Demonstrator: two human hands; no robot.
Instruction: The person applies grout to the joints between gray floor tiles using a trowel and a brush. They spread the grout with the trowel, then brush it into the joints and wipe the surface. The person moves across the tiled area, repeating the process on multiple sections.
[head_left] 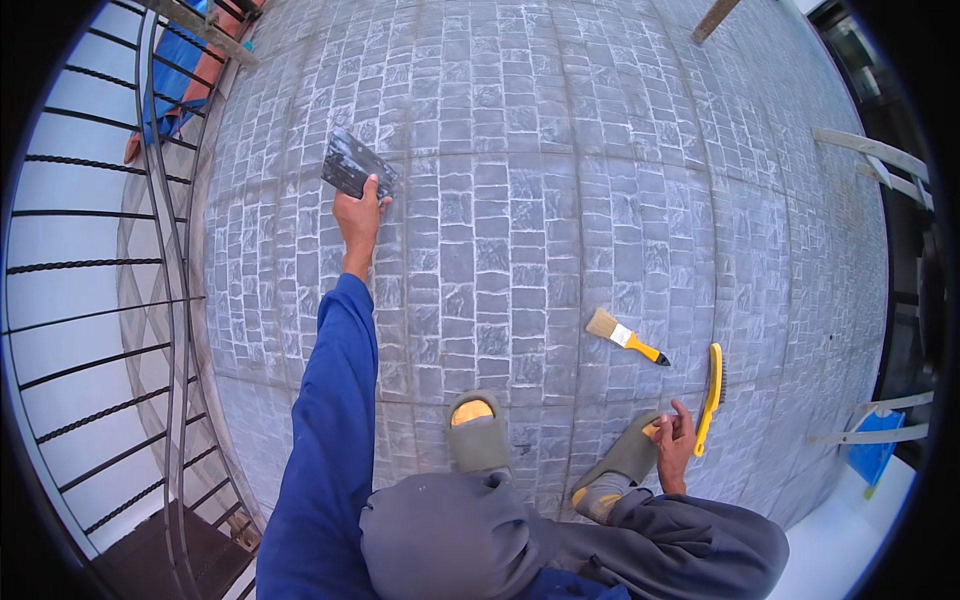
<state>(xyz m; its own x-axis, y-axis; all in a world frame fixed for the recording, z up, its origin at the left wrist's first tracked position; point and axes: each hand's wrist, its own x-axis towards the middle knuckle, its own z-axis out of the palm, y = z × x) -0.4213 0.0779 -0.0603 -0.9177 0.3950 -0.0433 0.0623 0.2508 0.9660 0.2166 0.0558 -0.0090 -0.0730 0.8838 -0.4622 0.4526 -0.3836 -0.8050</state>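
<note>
Out ahead on the left, my left hand (358, 222) is closed on a dark flat rectangular spreader (352, 165) smeared with pale residue. The thumb presses on its top face, and the spreader is low over the grey patterned tiles (475, 260) or on them. Beside my right slipper (632, 450), my right hand (677, 447) hangs with loosely bent fingers apart, holding nothing I can see. Close to it on the right lies a yellow-handled wire brush (711, 400). A paintbrush (628, 336) with pale bristles and a yellow handle rests farther forward on the tiles.
A black metal railing (170, 260) runs along the left, with blue and orange sheeting (175, 85) behind its far end. Pale bars (870, 150) jut in at the right, near a blue object (880, 448). A post (715, 18) stands at the far edge.
</note>
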